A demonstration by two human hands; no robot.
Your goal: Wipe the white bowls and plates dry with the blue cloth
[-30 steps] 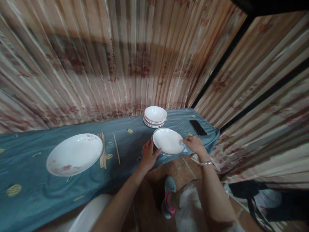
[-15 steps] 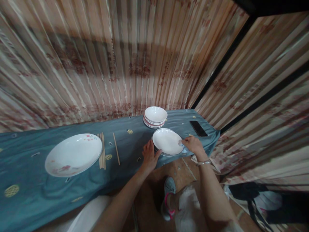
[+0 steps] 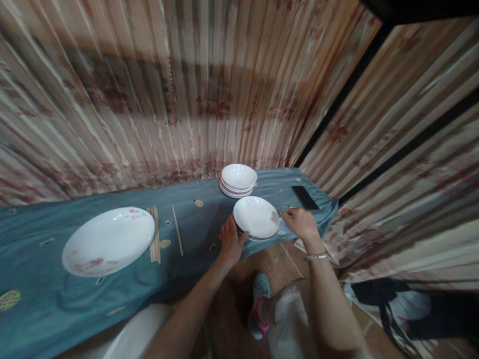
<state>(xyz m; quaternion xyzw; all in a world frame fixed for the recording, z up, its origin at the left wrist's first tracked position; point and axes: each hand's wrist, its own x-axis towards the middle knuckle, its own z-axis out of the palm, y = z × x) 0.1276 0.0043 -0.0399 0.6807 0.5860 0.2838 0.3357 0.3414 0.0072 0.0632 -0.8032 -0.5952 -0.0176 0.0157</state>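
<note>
A white plate point(image 3: 256, 217) with a thin dark rim tops a small stack near the table's front edge. My left hand point(image 3: 231, 242) holds the stack's left side, its thumb against the near rim and its fingers along the edge. Just off the right rim, my right hand point(image 3: 301, 223) is closed with fingertips pinched together. Something pale and bluish shows beneath those fingers; I cannot make out what it is or whether they hold it. Behind the plates stands a stack of white bowls point(image 3: 239, 177), some with pinkish sides.
A large white oval platter point(image 3: 108, 242) with pink flowers lies at the left. Beside it are several wooden chopsticks point(image 3: 154, 234) and one separate chopstick point(image 3: 177, 231). A black phone point(image 3: 305, 197) lies at the right end of the blue-green tablecloth point(image 3: 198, 224). Pleated curtains hang behind.
My right hand has drawn slightly off the plate's right rim, its fingers curling in more. My left hand stays on the stack. The whole view has shifted a little.
</note>
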